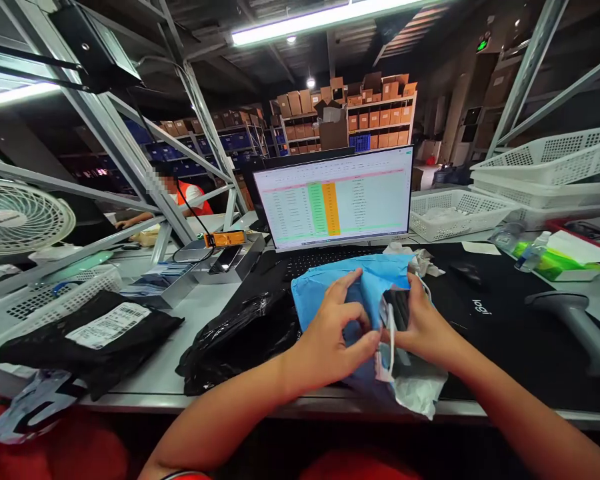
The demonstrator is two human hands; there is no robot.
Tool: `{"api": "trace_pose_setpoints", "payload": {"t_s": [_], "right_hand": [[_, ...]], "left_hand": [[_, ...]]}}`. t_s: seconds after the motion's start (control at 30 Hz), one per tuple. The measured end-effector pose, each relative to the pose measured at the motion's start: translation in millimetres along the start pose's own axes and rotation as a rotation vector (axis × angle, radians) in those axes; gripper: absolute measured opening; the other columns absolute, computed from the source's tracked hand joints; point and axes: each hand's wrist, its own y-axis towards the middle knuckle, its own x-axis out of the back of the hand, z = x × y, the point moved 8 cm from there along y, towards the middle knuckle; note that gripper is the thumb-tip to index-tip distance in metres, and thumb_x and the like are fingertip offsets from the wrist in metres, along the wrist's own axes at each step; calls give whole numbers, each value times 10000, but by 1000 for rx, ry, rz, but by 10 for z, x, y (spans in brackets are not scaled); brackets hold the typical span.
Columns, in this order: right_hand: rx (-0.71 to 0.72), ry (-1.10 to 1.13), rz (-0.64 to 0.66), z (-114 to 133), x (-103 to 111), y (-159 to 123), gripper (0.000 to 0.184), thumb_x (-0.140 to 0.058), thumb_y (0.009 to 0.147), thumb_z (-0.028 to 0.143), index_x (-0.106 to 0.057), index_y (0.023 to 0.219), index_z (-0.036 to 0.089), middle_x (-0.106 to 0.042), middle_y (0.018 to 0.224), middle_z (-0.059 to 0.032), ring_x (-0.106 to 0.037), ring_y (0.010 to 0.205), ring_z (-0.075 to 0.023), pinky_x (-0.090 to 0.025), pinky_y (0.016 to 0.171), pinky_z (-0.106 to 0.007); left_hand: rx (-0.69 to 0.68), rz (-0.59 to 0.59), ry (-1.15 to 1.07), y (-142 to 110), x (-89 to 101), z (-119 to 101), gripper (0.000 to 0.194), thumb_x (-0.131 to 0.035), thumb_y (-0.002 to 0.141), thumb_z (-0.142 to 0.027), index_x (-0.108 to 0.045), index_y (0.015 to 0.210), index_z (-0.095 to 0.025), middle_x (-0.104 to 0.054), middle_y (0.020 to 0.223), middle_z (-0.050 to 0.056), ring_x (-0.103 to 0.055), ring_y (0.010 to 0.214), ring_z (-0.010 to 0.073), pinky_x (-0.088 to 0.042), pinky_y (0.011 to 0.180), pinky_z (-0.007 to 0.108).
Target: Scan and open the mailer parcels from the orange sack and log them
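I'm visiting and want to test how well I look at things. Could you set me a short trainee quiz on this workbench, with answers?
1. Multiple choice: what colour is the outside of the packaging at which the left hand and right hand are busy?
A) Red
B) Blue
C) Yellow

2. True or false: the black parcel with a white label lies to the left of the monitor.

3. Fill in the blank: near the handheld scanner, the word printed in white on the black mat is "____".

Key: 1. B; 2. True; 3. logi
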Motion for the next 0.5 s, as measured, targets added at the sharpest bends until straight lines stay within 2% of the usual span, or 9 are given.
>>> {"api": "trace_pose_setpoints", "payload": {"t_s": [0.03, 0.1, 0.2, 0.23, 0.3, 0.33, 0.37, 0.43, 0.5], "right_hand": [[-3, 50, -2, -60, -13, -8, 1079, -783, 712, 586, -177, 1494, 154, -454, 1409, -218, -469, 1305, -377, -400, 1105, -563], [11, 189, -16, -167, -14, -9, 962, -769, 762, 548, -246, 1489, 196, -462, 1431, -173, -458, 1330, -335, -370, 1147, -525], [-53, 475, -18, -383, 5, -21, 833, -757, 810, 610, -378, 1467, 264, -475, 1461, -123, -457, 1348, -316, -372, 1160, -490], [-87, 598, 14, -454, -10, -41, 800, -689, 848, 685, -399, 1474, 280, -479, 1467, -117, -457, 1352, -319, -383, 1155, -493], [-123, 840, 134, -546, -61, -115, 768, -408, 924, 824, -453, 1477, 293, -500, 1458, -113, -453, 1362, -331, -404, 1135, -519], [-116, 920, 214, -566, -84, -167, 780, -289, 942, 836, -483, 1471, 297, -508, 1454, -109, -446, 1370, -335, -409, 1127, -531], [-97, 974, 291, -580, -97, -225, 781, -283, 939, 836, -516, 1456, 298, -514, 1451, -105, -431, 1382, -343, -404, 1127, -539], [-40, 928, 399, -615, -95, -338, 751, -541, 879, 782, -537, 1450, 294, -490, 1478, -96, -369, 1419, -356, -355, 1159, -534], [18, 692, 435, -654, -97, -413, 858, -798, 767, 606, -482, 1494, 278, -420, 1532, -100, -275, 1463, -362, -273, 1202, -529]], "left_hand": [[-17, -11, 5, 14, 43, 78, 177, -640, 893, -360, -666, 832, -196, -332, 1628, 125, -278, 1517, 327, -289, 1211, 511], [2, -119, 36, 18, 221, 382, 257, -589, 926, -436, -679, 997, -206, -361, 1607, 133, -306, 1504, 313, -274, 1217, 514], [231, -366, 27, -97, 518, 1178, 490, -576, 890, -587, -624, 1184, -197, -473, 1509, 171, -453, 1400, 329, -317, 1185, 554], [337, -374, -50, -159, 519, 1469, 601, -572, 848, -670, -611, 1200, -184, -563, 1408, 186, -546, 1300, 341, -386, 1134, 569], [444, -253, -160, -261, 364, 1871, 715, -567, 785, -766, -636, 1162, -163, -680, 1229, 184, -640, 1151, 353, -482, 1036, 565], [444, -197, -189, -307, 274, 1970, 737, -603, 750, -776, -652, 1153, -161, -708, 1184, 174, -659, 1116, 349, -511, 1007, 538], [419, -152, -201, -346, 186, 2013, 744, -639, 733, -763, -657, 1169, -160, -718, 1184, 165, -663, 1114, 341, -525, 994, 504], [369, -136, -184, -404, 63, 2018, 699, -648, 766, -713, -664, 1183, -153, -730, 1183, 151, -675, 1094, 316, -544, 955, 437], [358, -174, -145, -417, 2, 1996, 604, -575, 851, -660, -681, 1135, -138, -748, 1121, 141, -694, 1016, 291, -552, 884, 392]]}}
